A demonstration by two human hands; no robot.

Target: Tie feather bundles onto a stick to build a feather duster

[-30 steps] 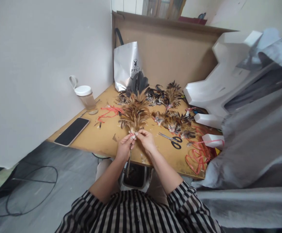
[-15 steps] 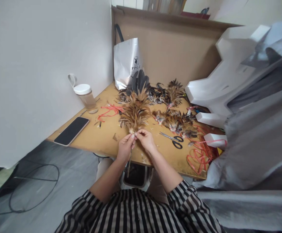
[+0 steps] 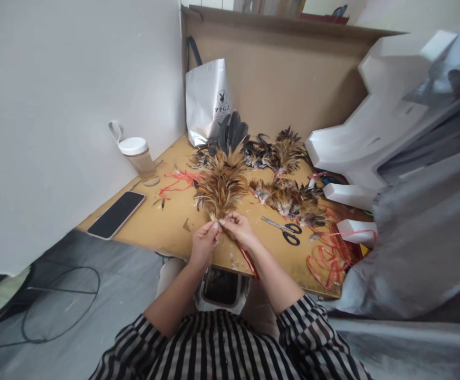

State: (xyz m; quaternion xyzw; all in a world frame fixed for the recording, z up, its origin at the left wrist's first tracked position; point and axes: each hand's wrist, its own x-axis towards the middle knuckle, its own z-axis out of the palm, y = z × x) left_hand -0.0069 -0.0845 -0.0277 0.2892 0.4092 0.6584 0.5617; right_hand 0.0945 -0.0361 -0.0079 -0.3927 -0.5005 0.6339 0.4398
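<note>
A feather duster (image 3: 222, 182) of brown feathers with dark tips at its far end points away from me over the table. My left hand (image 3: 205, 241) is closed round its base, thumb and fingertips pressed together there. My right hand (image 3: 238, 229) pinches at the same spot, its fingertips against those of the left. From under the right hand a red plastic string (image 3: 247, 258) trails down past the table edge. What exactly lies between the fingertips is too small to see. Scissors (image 3: 283, 229) with black handles lie to the right of my right hand.
Feather bundles (image 3: 289, 200) and loose red string (image 3: 327, 261) lie on the right. At left are a phone (image 3: 117, 214) and a lidded cup (image 3: 139, 158). A silver bag (image 3: 206, 100) stands behind, white foam (image 3: 344, 142) at right, on the wooden table (image 3: 166, 224).
The red string now shows below my right hand, where it was not visible before. The duster's stick below my left hand no longer shows clearly. The view has shifted slightly.
</note>
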